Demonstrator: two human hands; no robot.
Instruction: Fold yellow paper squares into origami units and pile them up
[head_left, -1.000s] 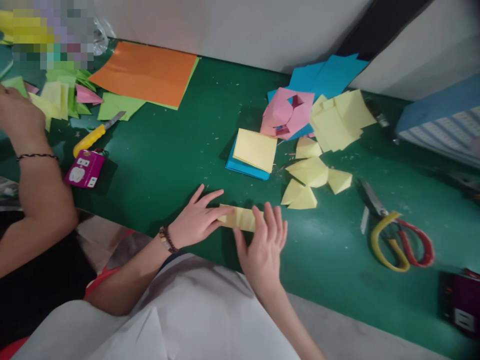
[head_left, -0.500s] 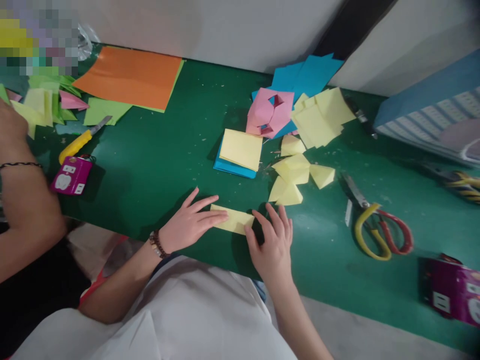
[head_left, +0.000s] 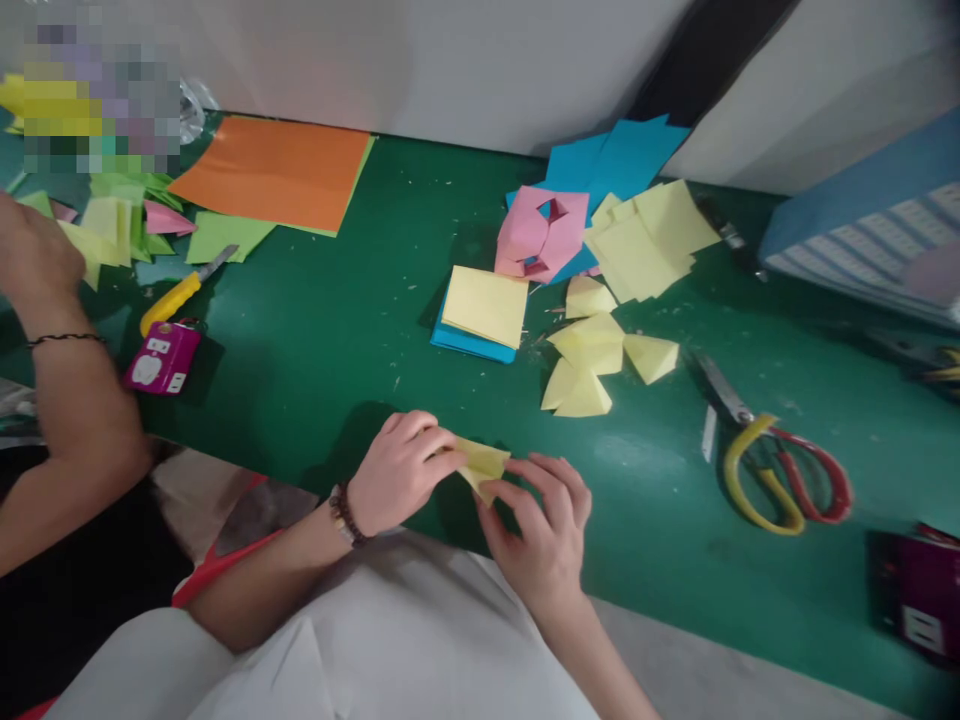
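The person's two hands are near each other, both closed on one small piece of yellow paper (head_left: 484,460), which they hold just over the near edge of the green worktop (head_left: 322,330). The left hand (head_left: 405,470) pinches its left end, fingers curled over it, and the right hand (head_left: 541,520) has thumb and fingers at the other end. Between them the paper is bent, with one corner tipping down toward the right thumb. A beaded bracelet (head_left: 346,515) circles the left wrist.

Just beyond the hands sits a square stack of paper (head_left: 486,306), pale yellow on top and blue beneath. To its right lies a cluster of folded yellow pieces (head_left: 589,345), and behind those a pink folded shape (head_left: 541,235) with openings in it, next to fanned yellow sheets (head_left: 652,240) and overlapping blue sheets (head_left: 615,160).

Farther right I see scissors (head_left: 742,413) with one yellow and one red handle, and a purple box (head_left: 930,600) cut off by the edge of view. Over on the left, a yellow-handled cutter (head_left: 172,303) lies just behind another purple box (head_left: 165,358), with an orange sheet (head_left: 277,170) farther back. A co-worker's forearm (head_left: 75,390) comes in at the far left; what that hand holds, I cannot tell.
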